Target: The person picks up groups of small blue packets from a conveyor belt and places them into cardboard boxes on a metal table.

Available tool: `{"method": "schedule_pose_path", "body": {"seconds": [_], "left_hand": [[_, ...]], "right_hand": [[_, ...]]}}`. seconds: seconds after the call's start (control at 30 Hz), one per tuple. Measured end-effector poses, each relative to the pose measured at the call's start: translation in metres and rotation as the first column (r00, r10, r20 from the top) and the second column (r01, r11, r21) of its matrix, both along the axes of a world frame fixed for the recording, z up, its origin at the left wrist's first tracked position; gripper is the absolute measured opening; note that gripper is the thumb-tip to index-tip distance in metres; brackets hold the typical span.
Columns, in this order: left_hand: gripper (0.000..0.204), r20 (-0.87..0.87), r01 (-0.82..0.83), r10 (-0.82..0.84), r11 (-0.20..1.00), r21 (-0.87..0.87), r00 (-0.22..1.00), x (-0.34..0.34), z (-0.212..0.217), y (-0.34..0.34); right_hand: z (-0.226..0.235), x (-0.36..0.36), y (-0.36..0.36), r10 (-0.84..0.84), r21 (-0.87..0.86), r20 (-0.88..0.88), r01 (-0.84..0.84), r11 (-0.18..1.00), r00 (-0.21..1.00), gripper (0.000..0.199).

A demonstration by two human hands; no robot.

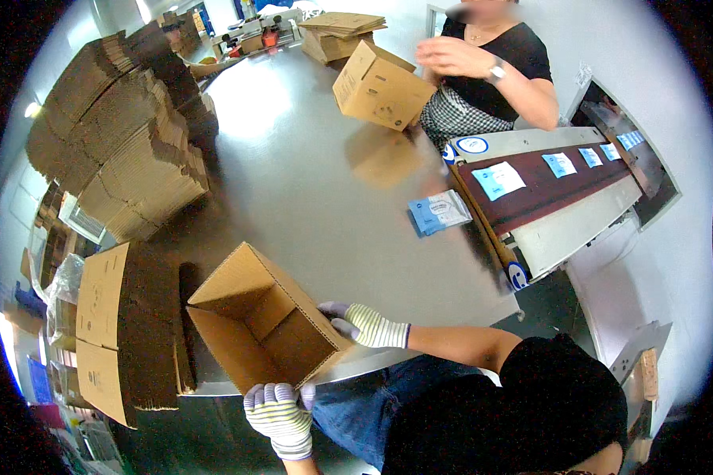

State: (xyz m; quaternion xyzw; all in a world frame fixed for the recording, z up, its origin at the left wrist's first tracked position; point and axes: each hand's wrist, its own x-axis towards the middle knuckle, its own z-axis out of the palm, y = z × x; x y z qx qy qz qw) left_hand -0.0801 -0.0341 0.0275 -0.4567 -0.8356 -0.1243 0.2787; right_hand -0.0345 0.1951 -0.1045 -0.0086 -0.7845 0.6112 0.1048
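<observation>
- head view, looking down: an open cardboard box [263,323] lies tipped on its side at the near edge of a grey steel table [309,182], its mouth turned up and toward the camera, its long axis running from near-left to far-right.
- left hand [280,413], in a striped knit glove, is closed over the box's near lower edge, fingers curled on the flap; the box lies just above and beyond this hand.
- right hand [362,323], gloved the same way, presses flat against the box's right outer wall, fingers together and pointing left; it pinches nothing that i can see, it braces the wall.
- both hands touch the box, so neither is nearer; the box sits between them, left hand at the near side, right hand at the far-right side.
- just left of the box stands a bundle of flat folded cartons [127,332] on edge, close to but apart from the box wall.
- farther back on the left, tall fanned stacks of flat cartons [123,134] crowd that side of the table.
- across the table another person [491,71] handles a made-up box [382,85].
- on the right a conveyor with a dark red belt [543,190] carries pale blue packets [497,180]; one blue packet [440,212] lies on the table beside it.
</observation>
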Motion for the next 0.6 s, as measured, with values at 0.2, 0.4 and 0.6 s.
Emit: {"method": "schedule_pose_path", "body": {"seconds": [0.2, 0.4, 0.6], "left_hand": [[0.033, -0.023, -0.056, 0.056, 0.998, 0.011, 0.998, 0.005, 0.001, 0.006], [0.035, -0.068, -0.092, 0.099, 0.991, 0.096, 0.993, 0.006, -0.007, 0.003], [0.038, -0.050, -0.102, 0.107, 0.991, 0.086, 0.993, 0.005, -0.008, 0.003]], "right_hand": [[0.006, -0.002, -0.004, -0.100, 0.095, 0.013, 0.098, 0.991, 0.995, 0.035], [0.009, -0.001, -0.005, -0.124, 0.104, 0.016, 0.122, 0.987, 0.992, 0.034], [0.010, -0.002, -0.001, -0.099, 0.149, 0.041, 0.091, 0.985, 0.994, 0.036]]}}
